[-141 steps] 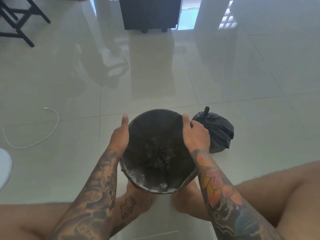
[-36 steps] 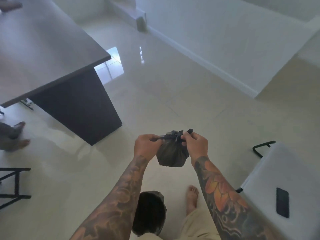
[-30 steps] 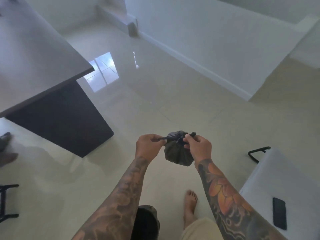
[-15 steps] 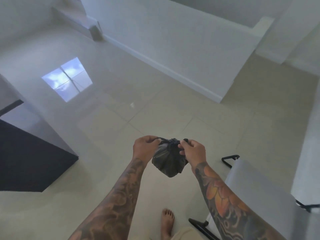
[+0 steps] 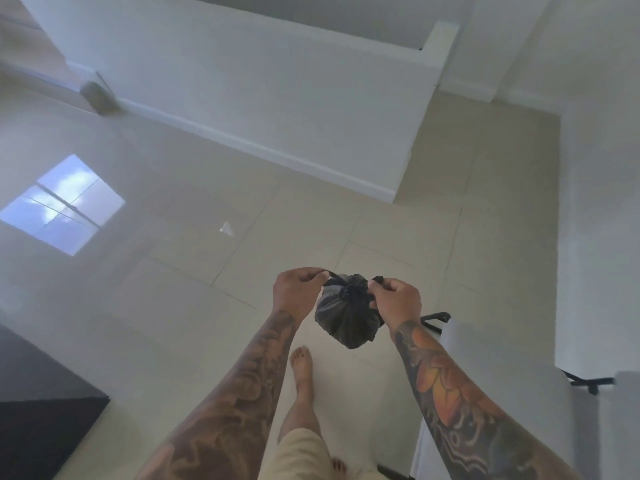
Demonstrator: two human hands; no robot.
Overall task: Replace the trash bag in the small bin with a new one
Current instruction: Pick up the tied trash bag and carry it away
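Note:
A small, full black trash bag [image 5: 346,317] hangs in front of me at waist height, its neck bunched into a knot on top. My left hand [image 5: 299,294] pinches one tail of the knot on the bag's left side. My right hand [image 5: 396,301] pinches the other tail on its right. The bag dangles between both hands above the tiled floor. The small bin is out of view.
A low white half wall [image 5: 263,88] runs across the far side, ending at a corner with an opening to its right. A dark cabinet corner [image 5: 38,420] sits at the lower left. A white chair seat with black legs [image 5: 485,382] stands close on my right. My bare feet [image 5: 301,367] are on the glossy tiles.
I have stood up from the lined bin and walked away with the tied bag, turning right. The dark table slid off to the left; the bin dropped out of view. Both hands keep their grip on the knot.

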